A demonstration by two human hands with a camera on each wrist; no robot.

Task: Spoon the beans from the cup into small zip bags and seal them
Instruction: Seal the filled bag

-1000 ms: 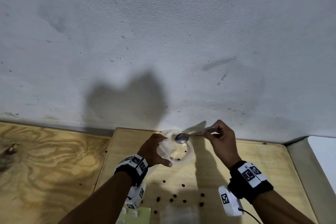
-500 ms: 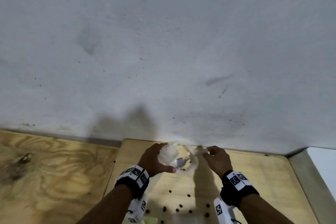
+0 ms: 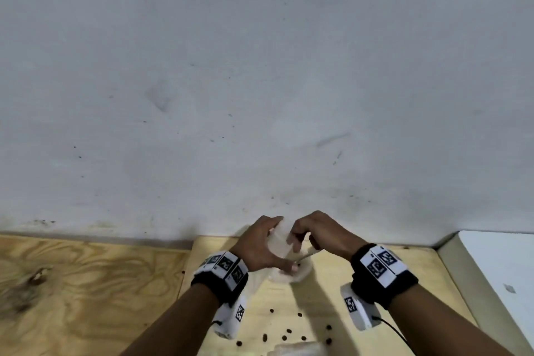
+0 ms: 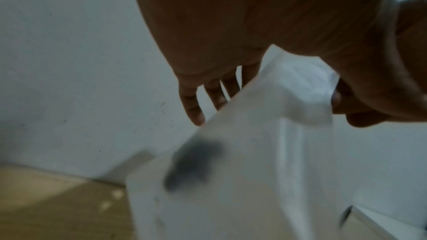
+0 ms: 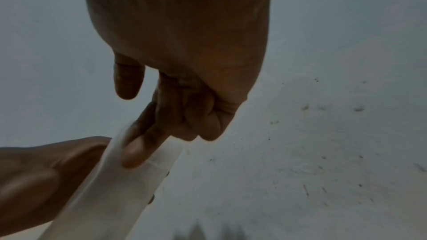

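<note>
Left wrist view alone shows a dark bean clump (image 4: 194,163) inside the one bag (image 4: 242,171); left hand (image 3: 257,243) and right hand (image 3: 320,233) both pinch its top.

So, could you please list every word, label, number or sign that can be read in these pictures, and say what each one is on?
No readable words or numbers appear in any view.
Left wristband: black-and-white square marker patterns, no text.
Right wristband: the same kind of marker patterns, no text.
Left wrist camera and right wrist camera: one marker pattern each, no text.
Zip bag: a dark blurred patch, not legible.
</note>
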